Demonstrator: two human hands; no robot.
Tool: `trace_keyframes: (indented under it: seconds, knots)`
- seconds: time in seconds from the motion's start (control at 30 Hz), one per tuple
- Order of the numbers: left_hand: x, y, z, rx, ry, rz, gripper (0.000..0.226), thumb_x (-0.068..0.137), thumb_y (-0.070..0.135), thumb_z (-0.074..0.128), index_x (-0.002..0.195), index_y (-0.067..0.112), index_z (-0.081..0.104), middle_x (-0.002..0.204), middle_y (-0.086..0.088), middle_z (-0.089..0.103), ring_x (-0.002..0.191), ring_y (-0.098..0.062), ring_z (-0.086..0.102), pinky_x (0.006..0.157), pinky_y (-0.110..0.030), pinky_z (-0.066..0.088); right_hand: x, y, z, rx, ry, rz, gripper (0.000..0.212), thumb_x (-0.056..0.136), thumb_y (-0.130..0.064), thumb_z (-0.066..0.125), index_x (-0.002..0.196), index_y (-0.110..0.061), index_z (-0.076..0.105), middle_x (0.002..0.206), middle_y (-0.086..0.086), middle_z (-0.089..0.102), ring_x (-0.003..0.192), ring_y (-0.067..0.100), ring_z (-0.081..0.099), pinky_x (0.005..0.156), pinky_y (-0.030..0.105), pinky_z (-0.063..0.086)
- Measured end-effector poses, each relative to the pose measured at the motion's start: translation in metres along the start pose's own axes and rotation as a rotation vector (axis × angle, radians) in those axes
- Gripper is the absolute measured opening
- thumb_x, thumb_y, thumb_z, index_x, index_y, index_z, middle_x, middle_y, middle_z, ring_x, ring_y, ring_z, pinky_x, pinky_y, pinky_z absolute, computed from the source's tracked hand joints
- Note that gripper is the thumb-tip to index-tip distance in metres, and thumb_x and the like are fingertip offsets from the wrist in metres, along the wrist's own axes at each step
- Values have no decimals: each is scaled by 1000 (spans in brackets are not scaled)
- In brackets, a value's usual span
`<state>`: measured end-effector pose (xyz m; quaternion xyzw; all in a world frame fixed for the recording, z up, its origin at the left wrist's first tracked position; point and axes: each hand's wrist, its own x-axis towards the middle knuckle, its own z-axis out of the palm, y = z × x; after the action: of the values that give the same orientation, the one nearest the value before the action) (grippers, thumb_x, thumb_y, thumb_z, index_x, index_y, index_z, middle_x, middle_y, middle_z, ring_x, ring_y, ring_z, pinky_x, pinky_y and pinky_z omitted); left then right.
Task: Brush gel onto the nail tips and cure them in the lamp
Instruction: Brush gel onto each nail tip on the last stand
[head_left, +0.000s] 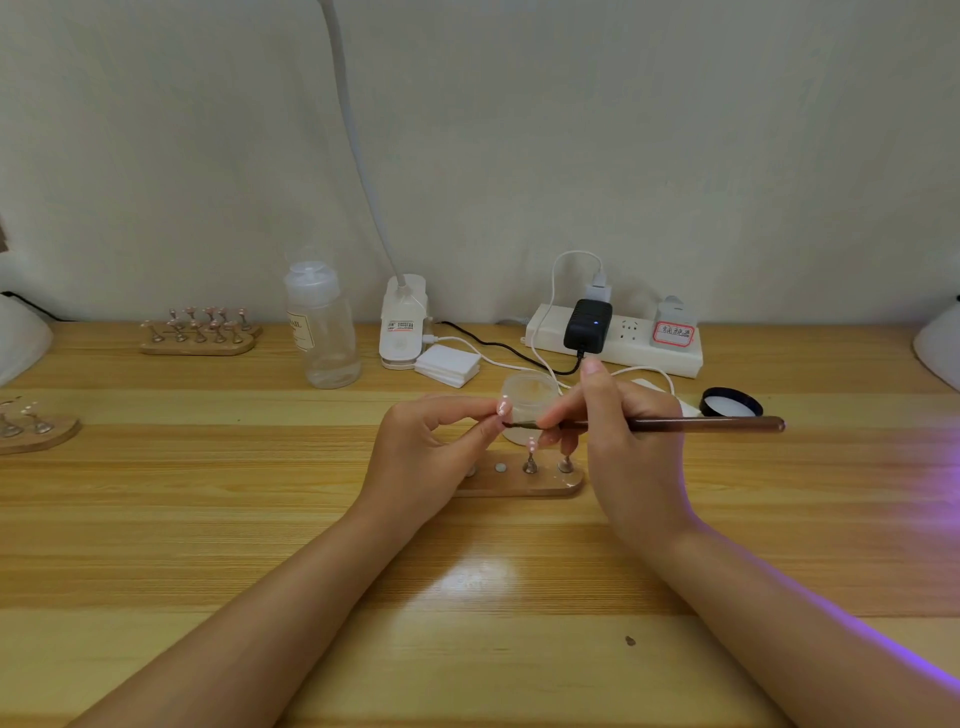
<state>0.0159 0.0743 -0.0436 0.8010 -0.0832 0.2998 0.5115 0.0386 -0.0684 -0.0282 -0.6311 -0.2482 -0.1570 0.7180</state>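
Head view looks down on my two bare hands over the wooden table. My left hand pinches a small pink nail tip between thumb and forefinger, raised above the wooden stand. My right hand grips a brown-handled brush like a pen, shaft lying level and pointing left, its bristle end touching or almost touching the nail tip; I cannot tell which. On the stand below, two metal holders stand upright, the left one carrying another pink tip, and bare round spots show on the stand to their left. A frosted jar sits open just behind my fingers, its black lid lying upturned to the right, well apart. Farther back stand a clear pump bottle, a white clip-on lamp base with its neck rising, a stack of white pads, and a white power strip with a black adapter plugged in. Another stand with pink tips sits at back left. Purple light falls across my right forearm and the table's right edge.
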Motion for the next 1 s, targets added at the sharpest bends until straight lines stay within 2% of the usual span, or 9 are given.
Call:
trace_keyframes:
  seconds: [0.13, 0.27, 0.5, 0.7, 0.8, 0.87, 1.0]
  knots:
    - [1, -1, 0, 10, -11, 12, 16, 77, 13, 70, 89, 23, 71, 86, 15, 68, 90, -6, 64, 80, -21, 50, 3, 2, -1, -39, 53, -27, 44, 90, -25, 40, 57, -12, 65, 52, 1, 63, 50, 7, 57, 53, 17, 44]
    - [1, 0, 0, 20, -19, 28, 13, 77, 11, 70, 88, 18, 72, 84, 12, 69, 85, -2, 63, 80, -18, 47, 3, 5, -1, -85, 23, -49, 40, 90, -26, 41, 61, -18, 67, 58, -3, 66, 57, 4, 60, 59, 15, 45]
    - [0, 0, 0, 10, 0, 2, 20, 75, 8, 71, 86, 25, 70, 82, 14, 66, 84, 0, 61, 69, -17, 49, 2, 7, -4, -139, -31, -102, 42, 91, -23, 41, 59, -16, 67, 54, -4, 64, 54, 5, 60, 57, 14, 45]
    - [-1, 1, -2, 18, -7, 0, 22, 75, 10, 71, 82, 31, 69, 80, 15, 65, 83, 0, 60, 68, -18, 49, 3, 6, -8, -105, -9, -98, 43, 90, -23, 41, 53, -21, 64, 48, -2, 61, 49, 4, 57, 52, 13, 42]
    - [-1, 1, -1, 25, -10, -1, 22, 75, 10, 72, 81, 30, 69, 78, 15, 64, 81, 3, 59, 64, -10, 45, 6, 6, -7, -172, -9, -149, 41, 91, -29, 42, 59, -19, 65, 53, -6, 62, 54, 4, 58, 56, 15, 43]
    - [-1, 1, 0, 25, -13, -10, 20, 75, 10, 72, 82, 29, 70, 78, 14, 65, 80, 3, 59, 60, -7, 42, 6, 7, -7, -223, -52, -185, 41, 94, -24, 42, 63, -12, 67, 60, -11, 62, 58, 2, 59, 58, 14, 43]
    - [-2, 1, -1, 29, -18, -24, 21, 75, 9, 72, 82, 29, 71, 76, 15, 65, 79, 2, 59, 62, -10, 43, 6, 9, -6, -282, -107, -228, 42, 94, -15, 39, 66, -1, 68, 61, -6, 63, 60, 1, 59, 59, 12, 44]
